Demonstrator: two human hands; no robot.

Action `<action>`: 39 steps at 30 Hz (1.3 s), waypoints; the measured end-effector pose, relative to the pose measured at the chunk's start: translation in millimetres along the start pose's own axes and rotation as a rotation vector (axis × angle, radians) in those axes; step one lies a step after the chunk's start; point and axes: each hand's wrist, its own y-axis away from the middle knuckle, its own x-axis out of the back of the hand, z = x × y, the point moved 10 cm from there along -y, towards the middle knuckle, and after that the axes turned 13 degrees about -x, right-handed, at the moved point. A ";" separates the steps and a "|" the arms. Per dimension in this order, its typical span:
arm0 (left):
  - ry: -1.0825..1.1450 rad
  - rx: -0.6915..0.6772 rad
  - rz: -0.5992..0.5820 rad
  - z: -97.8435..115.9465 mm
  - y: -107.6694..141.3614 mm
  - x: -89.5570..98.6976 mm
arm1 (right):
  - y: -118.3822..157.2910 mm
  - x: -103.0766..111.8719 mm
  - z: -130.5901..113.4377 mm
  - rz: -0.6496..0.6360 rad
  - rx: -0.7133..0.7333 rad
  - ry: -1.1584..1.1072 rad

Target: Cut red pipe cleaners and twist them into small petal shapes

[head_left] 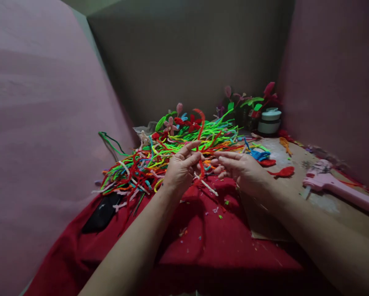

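Between the thumb and fingers of my left hand is a red-orange pipe cleaner. Its upper end curves over to the left, and its lower part hangs below the fingers. My right hand is just to the right, fingers stretched out toward the pipe cleaner and apart from one another, with nothing visible in them. Right behind both hands spreads a big tangled pile of coloured pipe cleaners, mostly green, red, orange and white. A white pipe cleaner piece shows below my left fingers.
A pink glue gun lies on a cardboard sheet at right, near red looped pieces and a blue bundle. A black flat object lies left on the red cloth. Finished flowers and a lidded jar stand behind.
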 end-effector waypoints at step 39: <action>-0.354 0.038 -0.070 -23.8 14.8 -12.4 | -3.0 -0.5 5.2 0.030 0.060 -0.140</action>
